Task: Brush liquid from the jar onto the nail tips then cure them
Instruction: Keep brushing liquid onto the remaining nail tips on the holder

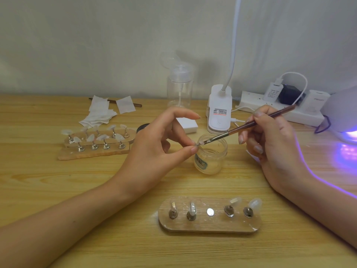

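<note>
My left hand (162, 138) pinches a small clear nail tip (200, 143) on its metal stand between thumb and forefinger, just above the rim of the open clear jar (210, 157). My right hand (270, 144) holds a brown-handled brush (251, 124); its bristles touch the nail tip. In front of me lies a wooden holder (210, 223) with several nail tips on metal stands and one bare magnet spot in the middle. The curing lamp (345, 117) glows purple at the right edge.
A second wooden holder (94, 149) with several nail tips lies at the left, with white wipes (102, 111) behind it. A clear pump bottle (179, 86), a white clip lamp base (219, 111) and a power strip (280, 105) stand along the wall.
</note>
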### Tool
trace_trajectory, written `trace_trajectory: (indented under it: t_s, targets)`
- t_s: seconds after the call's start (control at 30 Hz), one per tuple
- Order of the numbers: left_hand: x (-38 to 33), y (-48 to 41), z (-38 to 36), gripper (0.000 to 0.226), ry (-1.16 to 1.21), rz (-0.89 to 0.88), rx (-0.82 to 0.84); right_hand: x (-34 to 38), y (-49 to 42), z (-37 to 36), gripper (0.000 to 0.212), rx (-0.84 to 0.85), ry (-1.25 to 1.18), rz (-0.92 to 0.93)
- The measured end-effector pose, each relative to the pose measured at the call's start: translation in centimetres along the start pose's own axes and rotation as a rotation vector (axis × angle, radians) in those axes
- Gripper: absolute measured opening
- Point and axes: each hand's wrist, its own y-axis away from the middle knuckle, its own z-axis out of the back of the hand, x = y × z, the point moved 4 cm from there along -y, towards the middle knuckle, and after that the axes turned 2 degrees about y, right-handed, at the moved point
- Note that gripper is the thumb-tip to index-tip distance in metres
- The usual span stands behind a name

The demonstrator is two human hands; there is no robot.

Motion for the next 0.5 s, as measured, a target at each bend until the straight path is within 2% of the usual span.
trace_trajectory:
  t_s: [0.17, 0.33, 0.5]
  targets:
    - [0.07, 0.01, -0.02, 0.049, -0.001, 0.008, -0.008, 0.47, 0.16, -0.37, 0.021, 0.064, -0.055, 0.061]
    - [0.16, -0.02, 0.00, 0.049, 0.005, 0.010, -0.007, 0.20, 0.20, -0.11, 0.029, 0.002, 0.014, -0.008]
    - [0.12, -0.06, -0.04, 0.045, 0.008, 0.008, -0.013, 0.62, 0.29, -0.19, 0.026, 0.035, -0.064, 0.052]
